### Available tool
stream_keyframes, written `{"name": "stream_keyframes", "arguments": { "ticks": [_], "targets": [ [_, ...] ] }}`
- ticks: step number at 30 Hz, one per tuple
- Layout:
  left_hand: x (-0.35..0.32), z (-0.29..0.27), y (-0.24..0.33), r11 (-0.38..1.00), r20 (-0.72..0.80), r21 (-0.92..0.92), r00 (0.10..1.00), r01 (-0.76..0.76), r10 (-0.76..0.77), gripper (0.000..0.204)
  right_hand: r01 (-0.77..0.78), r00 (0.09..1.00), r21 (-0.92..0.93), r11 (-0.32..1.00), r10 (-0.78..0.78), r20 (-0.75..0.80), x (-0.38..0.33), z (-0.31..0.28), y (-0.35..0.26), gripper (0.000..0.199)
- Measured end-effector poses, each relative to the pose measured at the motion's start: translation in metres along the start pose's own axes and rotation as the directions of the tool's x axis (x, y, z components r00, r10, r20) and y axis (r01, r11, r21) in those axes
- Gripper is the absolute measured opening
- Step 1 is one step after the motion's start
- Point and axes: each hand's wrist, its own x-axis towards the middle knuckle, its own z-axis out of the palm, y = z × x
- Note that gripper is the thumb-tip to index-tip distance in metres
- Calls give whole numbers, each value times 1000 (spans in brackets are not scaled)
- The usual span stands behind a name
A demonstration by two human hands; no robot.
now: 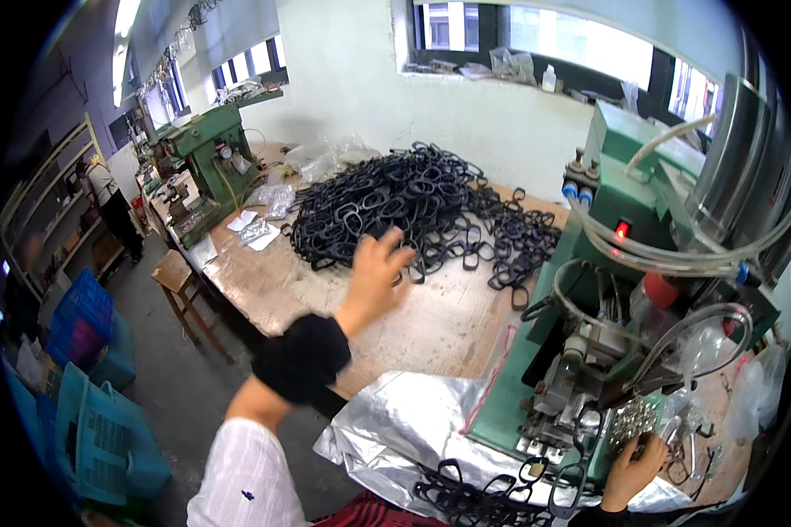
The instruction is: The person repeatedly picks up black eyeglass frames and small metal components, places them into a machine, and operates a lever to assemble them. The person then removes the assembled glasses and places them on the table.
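work on black spectacle frames (395, 198) seems to be at the picking and feeding step. the left hand (379, 279) hangs over the near edge of their heap, its fingers spread and released, with nothing seen between them; it is slightly blurred, and i cannot tell whether a fingertip touches a frame. the right hand (634, 470) is down by the green machine (624, 145), just beside a heap of small metal parts (631, 418), its fingers bent; whether they are grasping one of those parts cannot be told. the next move, as i judge it, calls for the left fingers to close on a single frame and draw it out gently, since the rims overlap and could snag.

the frames lie in a broad, tangled mound on the far part of the bench (431, 338), with a looser scatter on the side toward the machine. they are dark, with two rounded openings and no lenses that i can make out, and look thin and light. one sits tilted at the machine's front, near the right hand, and a smaller batch (455, 494) lies by the near edge of a silver sheet (395, 413).
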Motion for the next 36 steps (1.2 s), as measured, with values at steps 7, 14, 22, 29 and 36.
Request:
{"name": "stream_keyframes", "arguments": {
  "ticks": [7, 14, 22, 29, 36],
  "targets": [
    [11, 58, -150, 794, 489, 380, 626, 474, -607, 43, -112, 993, 199, 974, 105, 47, -4, 24, 8, 13],
    [-1, 91, -53, 878, 360, 154, 802, 453, -477, 34, -460, 887, 496, 736, 399, 231, -7, 8, 9, 12],
    [8, 45, 45, 989, 403, 97, 904, 116, -145, 31, -425, 901, 597, 680, 378, 211, -23, -30, 11, 12],
    [-3, 13, 145, 382, 301, -727, 765, 571, -570, 24, -307, 951, 813, 494, 194, 241, 41, -10, -82, 46],
    [-40, -6, 182, -128, 426, -896, 746, 424, -512, 18, -428, 891, 853, 299, 297, 343, 42, -24, -119, 53]
  ]
}}
